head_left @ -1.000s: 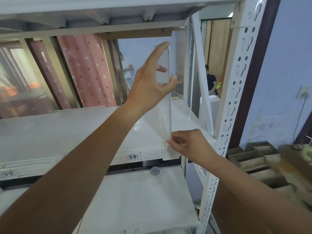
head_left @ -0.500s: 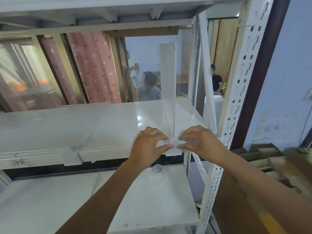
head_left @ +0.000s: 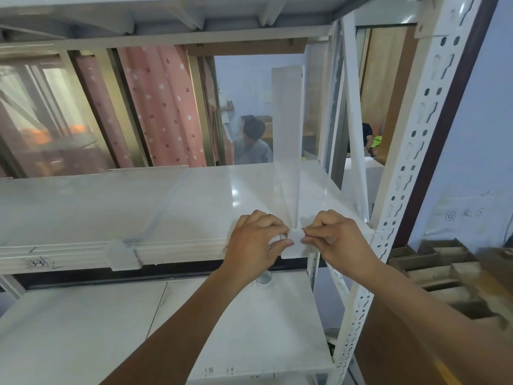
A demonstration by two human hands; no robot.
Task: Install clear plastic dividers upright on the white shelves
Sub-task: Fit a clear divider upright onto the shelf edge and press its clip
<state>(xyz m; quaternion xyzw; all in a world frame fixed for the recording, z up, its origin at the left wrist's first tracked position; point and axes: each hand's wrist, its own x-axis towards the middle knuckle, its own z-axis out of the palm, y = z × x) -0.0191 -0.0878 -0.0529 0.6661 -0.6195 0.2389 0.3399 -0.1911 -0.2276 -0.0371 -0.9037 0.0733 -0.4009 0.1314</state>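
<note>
A clear plastic divider stands upright on the white shelf, near its right end. Its front clip hangs over the shelf's front edge. My left hand pinches the clip from the left. My right hand pinches it from the right. Both sets of fingertips meet at the divider's foot. A second clear divider runs front to back across the shelf further left, with its clip on the front lip.
A white perforated upright post stands just right of my hands. A lower white shelf lies beneath. Cardboard trays sit at the right. Pink dotted curtains and people are visible behind the rack.
A second ago my left hand held the divider's top edge; it came down to the front clip. The view shifted left, showing the second divider. In the last half second little moved.
</note>
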